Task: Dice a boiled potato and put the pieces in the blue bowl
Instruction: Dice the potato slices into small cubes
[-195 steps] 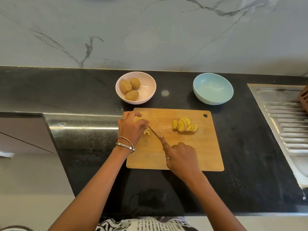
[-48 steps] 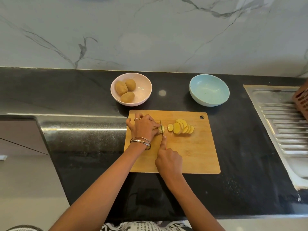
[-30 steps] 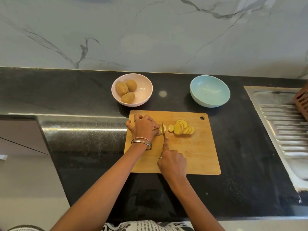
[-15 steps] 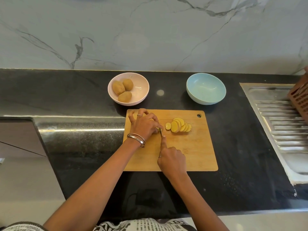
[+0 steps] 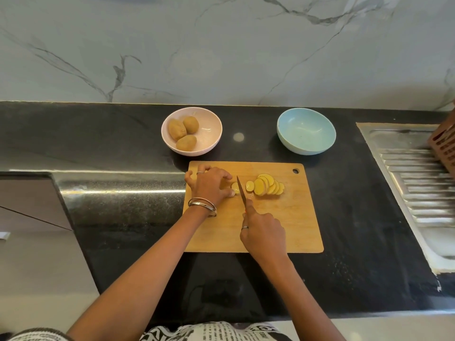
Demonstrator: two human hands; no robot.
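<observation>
Now, on the black surface point(image 5: 110, 134) at the left, a pink bowl point(image 5: 211, 126) holds three whole potatoes point(image 5: 183, 132). Below it, on the wooden cutting board point(image 5: 290, 225), the left hand point(image 5: 211, 185) curls its fingers over the potato end point(image 5: 235, 187) and holds it. Just beside it the knife point(image 5: 241, 191) blade stands, gripped by the right hand point(image 5: 263, 232) with the index finger along its back. Cut slices point(image 5: 267, 185) lie near. The blue bowl point(image 5: 306, 134) stands behind the board, to the right.

I am seeing small rows of dark print on the black-and-white garment point(image 5: 216, 332) at the bottom edge, but I am not making out any words.
</observation>
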